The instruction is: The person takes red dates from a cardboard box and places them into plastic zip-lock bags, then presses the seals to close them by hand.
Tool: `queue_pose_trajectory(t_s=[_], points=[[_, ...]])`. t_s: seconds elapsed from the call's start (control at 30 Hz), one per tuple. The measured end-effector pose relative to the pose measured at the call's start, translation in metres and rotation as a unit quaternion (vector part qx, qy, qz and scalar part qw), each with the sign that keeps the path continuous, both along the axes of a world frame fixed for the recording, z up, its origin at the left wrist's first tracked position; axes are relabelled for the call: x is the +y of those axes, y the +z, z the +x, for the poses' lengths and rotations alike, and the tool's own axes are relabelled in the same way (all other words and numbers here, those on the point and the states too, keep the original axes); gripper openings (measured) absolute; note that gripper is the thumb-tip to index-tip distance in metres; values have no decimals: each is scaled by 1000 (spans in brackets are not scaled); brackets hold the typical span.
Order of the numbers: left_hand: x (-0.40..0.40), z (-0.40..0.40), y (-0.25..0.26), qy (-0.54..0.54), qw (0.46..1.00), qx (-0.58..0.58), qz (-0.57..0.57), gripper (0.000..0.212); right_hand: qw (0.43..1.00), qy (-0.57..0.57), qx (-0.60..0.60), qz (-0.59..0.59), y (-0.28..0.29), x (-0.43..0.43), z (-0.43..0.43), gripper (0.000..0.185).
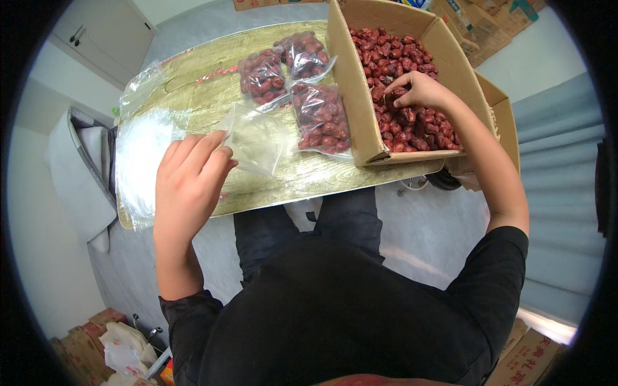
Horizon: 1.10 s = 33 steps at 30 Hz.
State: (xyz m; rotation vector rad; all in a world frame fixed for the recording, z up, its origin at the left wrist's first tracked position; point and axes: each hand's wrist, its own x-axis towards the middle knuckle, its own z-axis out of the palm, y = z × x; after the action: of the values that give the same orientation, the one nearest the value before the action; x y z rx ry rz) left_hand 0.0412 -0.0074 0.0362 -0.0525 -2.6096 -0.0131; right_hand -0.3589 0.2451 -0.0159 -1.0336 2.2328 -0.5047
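My left hand [195, 166] pinches the edge of a clear plastic bag [258, 140] between thumb and fingers. The bag looks empty and rests over the table. My right hand [417, 91] reaches into an open cardboard box [356, 101] of dried red dates [393, 53]. Its thumb and index finger are apart, curled around dates near the middle of the pile; whether they grip one is unclear. Between box and left hand lie several clear bags filled with dates: one nearest me [321, 118], one behind it [304, 55], another to the left [262, 77].
A stack of flat clear bags [145, 159] covers the left end of the wood-patterned table [289, 186]. Another cardboard box [502, 116] stands beyond the date box on the right. Cartons [475, 26] are piled at the back right, and folded grey material [79, 173] stands left.
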Motion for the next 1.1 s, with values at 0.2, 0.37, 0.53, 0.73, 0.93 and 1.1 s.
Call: queue_pose_trajectory(t_s=[0.2,0.37,0.53,0.73,0.93,1.1], points=[[3,-3,-3,-15,1000,5,9,25,987,27,45,-155,13,2,-3,32],[11,-2,-14,5,999,19,30,24,912,1,-222,-345,87,-62,120,29],[22,-8,-20,30,997,51,48,20,840,147,50,-520,65,-128,201,31],[19,-8,-29,53,987,126,81,18,843,192,120,-488,38,-134,200,39],[21,-8,-30,53,984,125,119,17,888,273,39,-370,56,-129,189,47],[23,-11,-36,32,983,127,131,18,928,278,-8,-247,68,-126,191,55]])
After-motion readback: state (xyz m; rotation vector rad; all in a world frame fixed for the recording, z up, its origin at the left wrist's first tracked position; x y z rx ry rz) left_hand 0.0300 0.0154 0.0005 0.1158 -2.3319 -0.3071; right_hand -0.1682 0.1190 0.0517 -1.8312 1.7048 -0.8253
